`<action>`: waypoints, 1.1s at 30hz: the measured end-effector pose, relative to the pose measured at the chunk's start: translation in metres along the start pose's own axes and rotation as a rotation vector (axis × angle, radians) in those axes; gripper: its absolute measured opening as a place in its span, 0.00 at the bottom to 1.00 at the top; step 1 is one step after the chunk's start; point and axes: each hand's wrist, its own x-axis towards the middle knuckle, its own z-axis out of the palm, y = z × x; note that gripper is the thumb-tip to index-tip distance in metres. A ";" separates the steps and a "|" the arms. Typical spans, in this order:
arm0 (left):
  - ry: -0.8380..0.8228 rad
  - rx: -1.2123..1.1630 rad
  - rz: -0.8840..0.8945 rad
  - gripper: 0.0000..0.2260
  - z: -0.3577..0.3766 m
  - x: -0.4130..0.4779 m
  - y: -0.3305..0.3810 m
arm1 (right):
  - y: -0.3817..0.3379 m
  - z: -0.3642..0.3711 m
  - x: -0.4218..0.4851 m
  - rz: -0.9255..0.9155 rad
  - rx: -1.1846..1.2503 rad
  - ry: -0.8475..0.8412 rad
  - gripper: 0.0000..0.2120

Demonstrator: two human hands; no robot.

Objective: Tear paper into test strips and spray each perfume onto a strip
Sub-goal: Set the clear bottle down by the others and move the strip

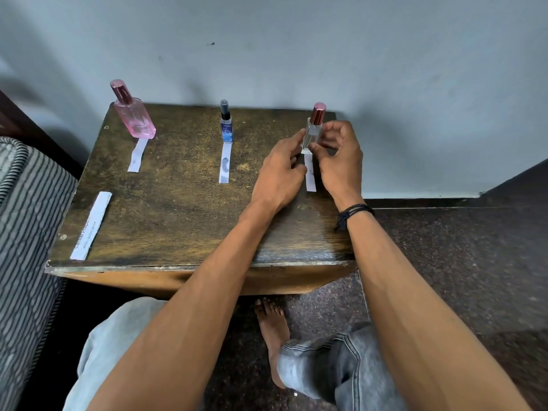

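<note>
Three perfume bottles stand along the back of the wooden table (178,221). A pink bottle (133,114) is at the left with a white strip (137,155) in front of it. A small blue bottle (226,126) stands in the middle behind a strip (225,166) that bears a wet mark. At the right, a clear bottle with a rose cap (314,132) stands upright on the top end of a third strip (310,178). My left hand (281,173) touches the clear bottle's left side with its fingertips. My right hand (341,155) pinches its right side.
A wider leftover piece of printed paper (92,225) lies near the table's front left corner. A striped mattress (26,232) borders the left. The wall rises right behind the bottles. My knees and a bare foot (272,330) are below the table's front edge.
</note>
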 end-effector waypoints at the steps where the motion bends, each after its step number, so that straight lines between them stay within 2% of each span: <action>1: 0.002 0.004 0.000 0.32 0.000 0.000 0.000 | 0.000 0.000 0.000 0.002 -0.001 -0.001 0.16; 24: 0.005 0.052 0.023 0.33 0.001 0.002 0.001 | 0.000 0.002 0.001 0.013 -0.012 -0.003 0.16; 33: 0.077 0.006 0.053 0.29 -0.001 -0.004 0.001 | -0.001 0.001 -0.002 0.054 -0.015 0.002 0.26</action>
